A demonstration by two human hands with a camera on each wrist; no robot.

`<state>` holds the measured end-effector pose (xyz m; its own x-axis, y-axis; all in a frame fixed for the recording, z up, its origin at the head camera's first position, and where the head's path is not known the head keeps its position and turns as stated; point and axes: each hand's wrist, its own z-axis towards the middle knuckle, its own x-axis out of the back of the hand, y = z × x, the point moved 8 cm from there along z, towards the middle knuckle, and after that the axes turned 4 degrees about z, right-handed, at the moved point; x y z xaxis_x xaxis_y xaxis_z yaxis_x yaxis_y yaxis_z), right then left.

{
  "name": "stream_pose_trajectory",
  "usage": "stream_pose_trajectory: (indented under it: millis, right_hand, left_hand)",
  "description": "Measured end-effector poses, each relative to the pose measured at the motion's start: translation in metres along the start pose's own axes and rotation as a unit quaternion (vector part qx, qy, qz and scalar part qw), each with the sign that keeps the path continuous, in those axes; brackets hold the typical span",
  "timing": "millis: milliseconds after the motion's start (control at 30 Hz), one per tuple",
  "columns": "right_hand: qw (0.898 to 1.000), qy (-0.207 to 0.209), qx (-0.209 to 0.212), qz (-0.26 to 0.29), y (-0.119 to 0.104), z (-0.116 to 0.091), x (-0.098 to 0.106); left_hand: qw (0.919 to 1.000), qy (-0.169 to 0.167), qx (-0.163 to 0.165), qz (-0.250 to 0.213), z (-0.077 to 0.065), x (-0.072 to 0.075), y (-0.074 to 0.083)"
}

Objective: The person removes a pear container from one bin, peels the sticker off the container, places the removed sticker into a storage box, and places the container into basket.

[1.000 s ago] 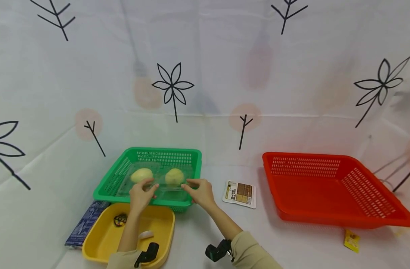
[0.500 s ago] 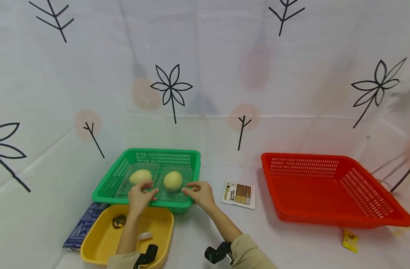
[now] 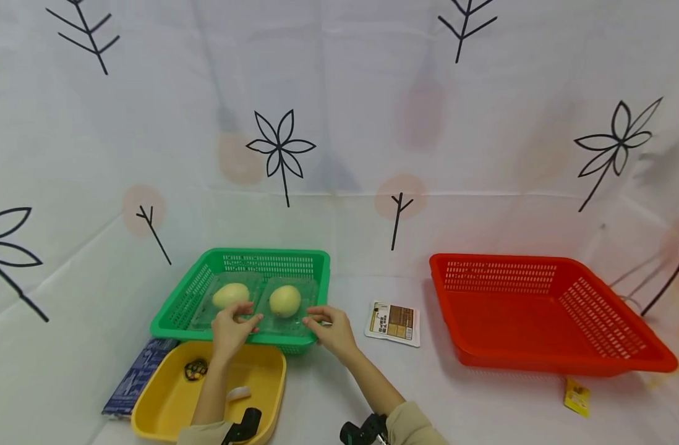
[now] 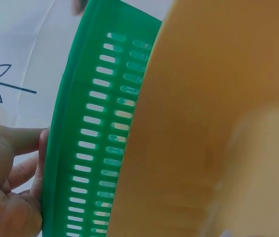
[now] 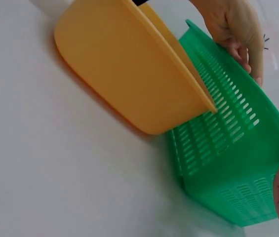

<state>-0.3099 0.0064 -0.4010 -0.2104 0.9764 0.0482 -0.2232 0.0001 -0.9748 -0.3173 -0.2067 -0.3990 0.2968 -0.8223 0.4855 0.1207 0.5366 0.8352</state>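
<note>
In the head view, a green basket (image 3: pixel 167 321) holds two clear plastic boxes side by side. A pale yellow rounded fruit (image 3: pixel 230 295) sits in the left box (image 3: pixel 204 303), another fruit (image 3: pixel 285 301) in the right box (image 3: pixel 305 292). My left hand (image 3: pixel 232 327) hovers over the basket's near rim, between the boxes, with loosely bent fingers; in the left wrist view the left hand (image 4: pixel 11 182) touches the rim. At the near right corner is my right hand (image 3: pixel 334 334), its fingers loosely bent near the right box. Neither hand visibly grips anything.
A yellow tub (image 3: pixel 273 383) with a small dark patterned item (image 3: pixel 195 369) and a whitish piece (image 3: pixel 239 393) stands against the basket's front. Left of it lies a blue packet (image 3: pixel 136 383). Rightward are a flat food pack (image 3: pixel 393 323), red basket (image 3: pixel 501 327) and small yellow sachet (image 3: pixel 576 397).
The clear plastic between my hands, raised over the right fruit a second ago, now lies down in the basket as the right box. My right hand has drawn slightly toward me.
</note>
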Motion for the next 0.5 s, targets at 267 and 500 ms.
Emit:
stream_pose_trajectory:
  millis: [267, 500]
  right_hand:
    - [0.995, -0.089, 0.006, 0.043, 0.024, -0.025, 0.007]
    - [0.99, -0.087, 0.05, -0.096, 0.014, -0.062, 0.05]
  left_hand:
    - [0.9993, 0.008, -0.014, 0.033, -0.001, -0.002, 0.004]
    - [0.9988, -0.007, -0.036, 0.031, -0.004, -0.01, 0.013]
